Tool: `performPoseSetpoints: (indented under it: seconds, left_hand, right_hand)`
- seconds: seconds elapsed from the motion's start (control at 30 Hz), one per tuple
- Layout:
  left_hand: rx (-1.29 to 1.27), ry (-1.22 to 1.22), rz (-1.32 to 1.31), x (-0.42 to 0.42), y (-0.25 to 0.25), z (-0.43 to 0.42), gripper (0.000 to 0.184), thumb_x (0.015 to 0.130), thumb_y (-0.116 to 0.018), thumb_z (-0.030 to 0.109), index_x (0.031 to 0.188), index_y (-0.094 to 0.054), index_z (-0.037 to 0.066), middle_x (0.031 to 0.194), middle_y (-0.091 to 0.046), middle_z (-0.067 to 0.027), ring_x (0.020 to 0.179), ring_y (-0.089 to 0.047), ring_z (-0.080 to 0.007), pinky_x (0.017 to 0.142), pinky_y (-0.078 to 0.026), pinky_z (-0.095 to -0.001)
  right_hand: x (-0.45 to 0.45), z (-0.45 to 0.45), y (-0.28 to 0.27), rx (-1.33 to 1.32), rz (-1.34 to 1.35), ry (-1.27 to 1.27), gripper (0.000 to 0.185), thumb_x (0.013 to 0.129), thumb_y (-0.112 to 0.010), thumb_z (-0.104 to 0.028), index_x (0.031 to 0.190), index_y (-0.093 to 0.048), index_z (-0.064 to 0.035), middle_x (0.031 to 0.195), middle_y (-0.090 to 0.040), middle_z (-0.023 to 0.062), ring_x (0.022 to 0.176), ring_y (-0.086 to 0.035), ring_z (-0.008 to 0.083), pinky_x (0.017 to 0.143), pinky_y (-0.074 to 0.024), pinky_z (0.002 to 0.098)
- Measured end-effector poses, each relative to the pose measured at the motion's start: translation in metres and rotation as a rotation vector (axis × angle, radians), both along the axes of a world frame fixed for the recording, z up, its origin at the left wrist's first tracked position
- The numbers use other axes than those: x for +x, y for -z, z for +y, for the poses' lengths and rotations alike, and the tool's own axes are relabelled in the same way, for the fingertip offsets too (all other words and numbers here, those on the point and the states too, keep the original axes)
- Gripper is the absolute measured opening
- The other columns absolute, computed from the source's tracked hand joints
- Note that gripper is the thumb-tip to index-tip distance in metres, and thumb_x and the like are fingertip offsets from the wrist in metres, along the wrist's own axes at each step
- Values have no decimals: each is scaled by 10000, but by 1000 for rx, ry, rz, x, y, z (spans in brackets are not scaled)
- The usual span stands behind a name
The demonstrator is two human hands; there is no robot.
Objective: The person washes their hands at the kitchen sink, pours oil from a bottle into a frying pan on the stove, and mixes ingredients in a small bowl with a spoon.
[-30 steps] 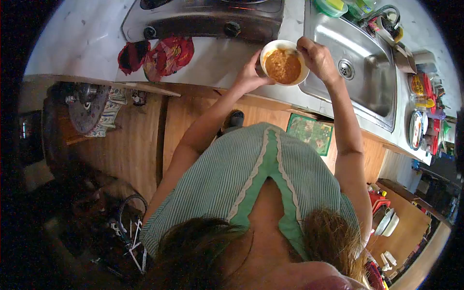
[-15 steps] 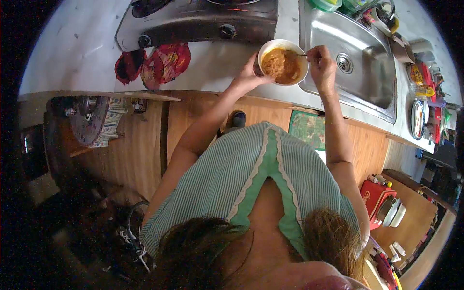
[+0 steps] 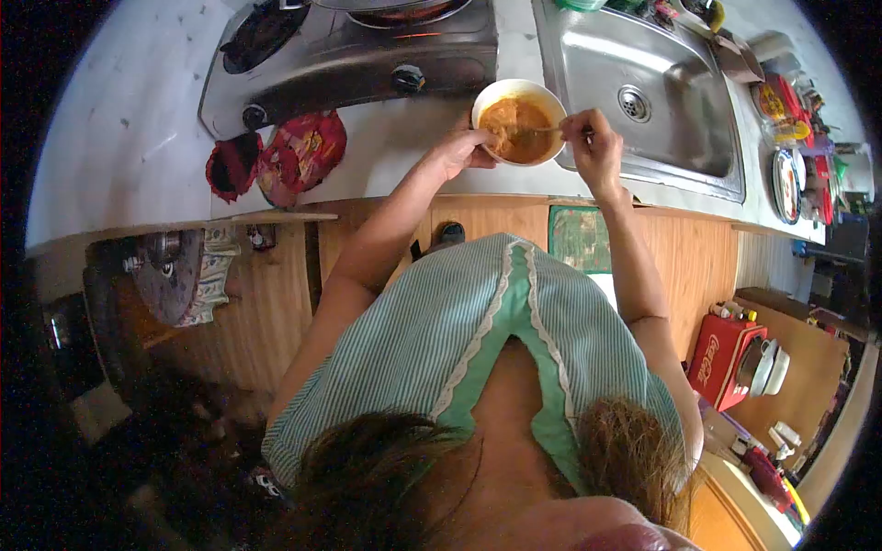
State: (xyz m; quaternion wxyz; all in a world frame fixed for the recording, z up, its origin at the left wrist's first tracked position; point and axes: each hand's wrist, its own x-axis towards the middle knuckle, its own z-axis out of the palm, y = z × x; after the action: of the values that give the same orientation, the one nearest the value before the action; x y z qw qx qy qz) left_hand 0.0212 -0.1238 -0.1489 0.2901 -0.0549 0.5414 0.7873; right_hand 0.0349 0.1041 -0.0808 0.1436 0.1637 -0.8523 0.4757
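A white bowl [image 3: 484, 103] of orange-brown, wet mixture [image 3: 524, 142] is in front of me, between the stove and the sink. My left hand [image 3: 462, 154] grips it from the left, with the thumb at its rim and the other fingers partly hidden by the bowl. At the right rim, my right hand [image 3: 595, 151] is closed around the handle of a thin utensil [image 3: 548, 129]. Its working end is down in the mixture, so I cannot tell whether it is a spoon or a fork.
A gas stove [image 3: 354, 69] stands back left, with a pan [image 3: 386, 4] over a glowing burner. Red crumpled packets [image 3: 308, 151] lie on the counter before it. The steel sink [image 3: 684, 138] is at the right. Dishes and containers [image 3: 787, 184] crowd the far right.
The view has shifted, and more of the stove and pan shows. The utensil now reaches further across the mixture, which is spread differently in the bowl. Both hands keep their holds.
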Motion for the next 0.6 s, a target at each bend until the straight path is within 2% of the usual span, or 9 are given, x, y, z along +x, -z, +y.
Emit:
performPoseSetpoints:
  seconds: [0.1,0.2,0.3,0.37,0.4,0.5,0.6]
  left_hand:
    - [52,-64,-8,3,-10,4,625,761,-554,-4,1315,-300,136,1174,-533,-130,916,-635,-281,680,-595,-411]
    - [0,-94,-14,2,-6,8,658,733,-532,-44,1318,-294,142,1241,-474,-140,1019,-588,-309,703,-590,-435]
    - [-49,-162,11,6,-15,15,647,741,-512,-33,1327,-281,115,1159,-515,-146,921,-628,-277,630,-595,-398]
    - [-72,-160,46,8,-22,15,676,719,-503,-41,1332,-272,123,1155,-511,-152,916,-628,-284,630,-594,-407]
    - [-86,-156,61,11,-25,15,690,707,-499,-45,1334,-267,128,1153,-509,-155,913,-628,-287,630,-593,-411]
    - [91,-122,-3,19,-32,10,720,673,-494,-39,1335,-277,143,1174,-490,-155,947,-610,-292,636,-591,-421]
    - [177,-88,-76,26,-39,1,756,648,-502,-18,1345,-282,174,1194,-471,-138,973,-589,-285,637,-591,-434]
  right_hand:
    - [-15,2,6,-24,157,80,66,811,-578,4,815,-533,-43,731,-641,118,671,-645,300,586,-500,331]
    - [-13,3,7,17,172,113,62,811,-598,-24,832,-544,-45,744,-631,145,684,-642,320,583,-498,356]
    - [-2,0,8,62,109,84,57,818,-588,-27,851,-547,-49,766,-615,174,692,-631,344,585,-493,360]
    - [7,0,6,73,126,38,68,820,-569,15,853,-545,-39,763,-635,152,680,-651,275,603,-503,324]
    - [10,1,0,-15,115,20,78,818,-562,33,853,-544,-34,759,-642,137,683,-651,244,614,-506,310]
    - [8,6,-26,-210,118,-17,120,810,-522,108,845,-535,-6,775,-660,79,719,-631,125,657,-513,263]
    - [1,12,-34,-210,142,16,112,805,-513,105,840,-531,1,810,-655,98,728,-628,130,649,-509,266]
